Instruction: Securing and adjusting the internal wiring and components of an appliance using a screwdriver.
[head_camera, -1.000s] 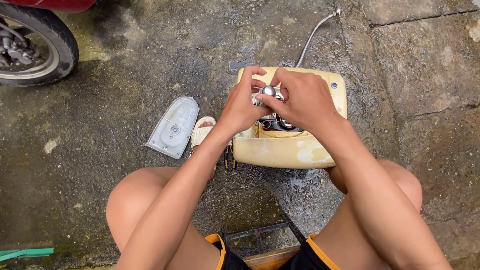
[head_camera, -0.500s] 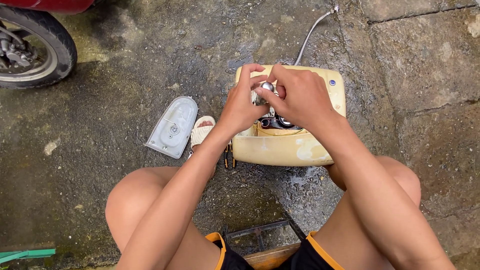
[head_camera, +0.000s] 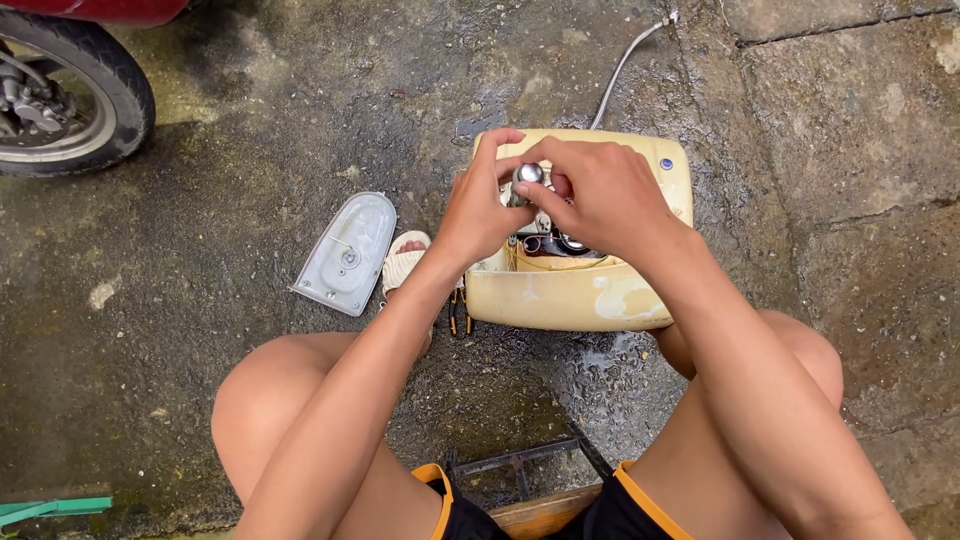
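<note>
We see a small rounded, shiny metal knob (head_camera: 528, 173) at the top of the open cavity of a pale yellow, boxy plastic housing (head_camera: 590, 295) that lies on the wet concrete floor (head_camera: 250, 150). The left hand (head_camera: 478, 205) and the right hand (head_camera: 600, 195) meet over the cavity; the fingers (head_camera: 500, 140) of both hands are closed on the knob, pinching it from either side. Below the knob we make out dark metal fittings inside the housing, partly hidden by the hands. The housing has rounded corners and a smooth, stained front wall with paler patches.

A thin grey cable (head_camera: 625, 65) runs from the far edge of the housing toward the upper right. Just left of the housing lie orange-handled pliers (head_camera: 458, 312), and beside them a foot in a white strapped sandal (head_camera: 405, 262). Next to the sandal rests a grey, tapered plastic cover (head_camera: 345, 252), well clear of the housing.

The floor is rough, dark and damp, mottled with pale flecks; to the right it gives way to cracked stone slabs (head_camera: 850, 130) with open joints. At the upper left stands a black rubber motorcycle tyre (head_camera: 110, 85). Open floor lies between the tyre and the cover. A green strip (head_camera: 50, 510) shows at the lower left corner.
</note>
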